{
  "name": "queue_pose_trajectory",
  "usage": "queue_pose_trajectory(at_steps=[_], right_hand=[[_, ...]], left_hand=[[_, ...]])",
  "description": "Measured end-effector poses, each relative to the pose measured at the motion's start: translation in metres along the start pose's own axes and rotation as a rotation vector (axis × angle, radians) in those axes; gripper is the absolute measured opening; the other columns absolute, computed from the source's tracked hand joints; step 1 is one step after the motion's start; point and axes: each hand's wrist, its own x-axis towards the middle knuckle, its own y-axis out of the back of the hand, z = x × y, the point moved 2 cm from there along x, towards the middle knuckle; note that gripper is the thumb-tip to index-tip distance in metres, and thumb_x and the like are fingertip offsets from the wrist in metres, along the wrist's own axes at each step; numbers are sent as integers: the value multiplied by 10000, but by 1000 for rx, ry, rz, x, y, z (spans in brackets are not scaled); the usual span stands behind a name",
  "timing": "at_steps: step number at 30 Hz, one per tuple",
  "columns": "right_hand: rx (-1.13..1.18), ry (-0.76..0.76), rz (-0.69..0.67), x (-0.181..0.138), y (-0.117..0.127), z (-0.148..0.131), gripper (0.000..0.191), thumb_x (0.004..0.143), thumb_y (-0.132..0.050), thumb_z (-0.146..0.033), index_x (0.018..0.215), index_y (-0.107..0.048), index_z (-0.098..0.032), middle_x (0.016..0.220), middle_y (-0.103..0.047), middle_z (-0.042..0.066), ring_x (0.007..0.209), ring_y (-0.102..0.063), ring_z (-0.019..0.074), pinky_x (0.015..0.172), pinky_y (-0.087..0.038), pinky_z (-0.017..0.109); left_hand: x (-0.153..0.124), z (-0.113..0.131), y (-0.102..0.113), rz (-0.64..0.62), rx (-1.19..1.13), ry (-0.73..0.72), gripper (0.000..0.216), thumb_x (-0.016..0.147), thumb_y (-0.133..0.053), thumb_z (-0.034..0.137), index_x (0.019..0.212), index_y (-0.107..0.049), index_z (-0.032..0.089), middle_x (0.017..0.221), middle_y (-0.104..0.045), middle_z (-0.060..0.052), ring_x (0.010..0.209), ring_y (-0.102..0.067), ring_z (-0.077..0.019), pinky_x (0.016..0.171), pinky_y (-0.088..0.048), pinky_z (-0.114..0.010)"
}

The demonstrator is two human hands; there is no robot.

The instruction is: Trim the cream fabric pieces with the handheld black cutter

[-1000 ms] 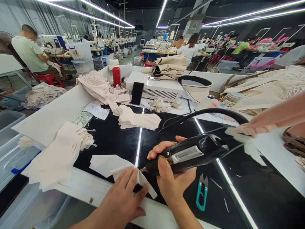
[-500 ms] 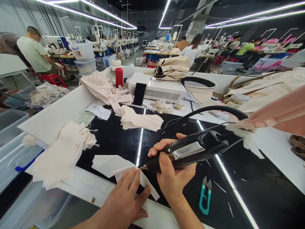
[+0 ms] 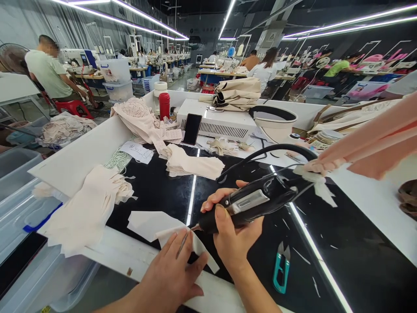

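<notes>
My right hand (image 3: 237,234) is wrapped round a black corded handheld tool (image 3: 247,202) with a silver plate on its side. Its narrow metal tip points left and meets the folded edge of a pale fabric piece (image 3: 148,224) on the black tabletop. With fingers laid over that fold, my left hand (image 3: 174,265) holds the fabric down beside the tip, thumb spread away. A thin metal strip (image 3: 181,247), its kind unclear, shows between the left index and middle fingers. Pale cloth is tied round the tool's cable end. Teal thread snips (image 3: 281,267) lie right of my right forearm.
Stacks of pale fabric pieces lie at the left (image 3: 84,208) and further back (image 3: 195,161). A phone (image 3: 192,128) leans against a white vented box (image 3: 215,115). A red bottle (image 3: 164,106) stands behind. Pink cloth (image 3: 365,143) hangs at right, joined to the cable. Co-workers sit beyond.
The tool's rear end and cable have swung slightly left and down, and the hanging pink cloth has shifted with them. The tip and my left hand have hardly moved.
</notes>
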Motion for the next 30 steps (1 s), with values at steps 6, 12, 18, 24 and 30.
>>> queue_pose_trajectory(at_steps=[6,12,18,24,30], right_hand=[[-21,-8,33,9,9,-16,438,849,-793,-254,1215,-553,-280,812,-660,-45,585,-642,138,561,-575,317],[-14,-59,12,2,22,-33,426,850,-815,-290,1211,-589,-285,808,-659,-30,595,-641,156,530,-571,319],[17,-74,-33,-10,28,-40,431,868,-807,-309,1236,-585,-300,817,-647,-20,613,-631,162,542,-573,329],[6,-72,-35,-11,34,-43,410,884,-786,-283,1238,-579,-300,818,-644,-26,627,-638,150,557,-575,307],[-44,-34,7,-11,40,-40,417,884,-770,-265,1249,-570,-297,828,-646,-23,622,-640,151,555,-573,317]], left_hand=[[11,-26,35,-60,-107,-23,369,1042,-593,285,1361,-554,105,1300,-696,-163,1251,-664,-271,1065,-573,-404],[11,-66,47,-191,-71,7,395,950,-431,-43,1237,-600,169,1290,-703,-68,1229,-645,-209,1029,-568,-370],[15,-50,39,-265,137,132,262,971,-538,68,1218,-600,131,968,-668,-58,790,-646,-221,685,-555,-349],[18,-32,45,-299,172,165,159,964,-627,194,1120,-625,165,824,-602,-7,661,-587,-194,565,-453,-306],[24,-33,54,-154,202,117,177,991,-464,64,992,-609,167,807,-617,-33,701,-595,-212,597,-467,-323]])
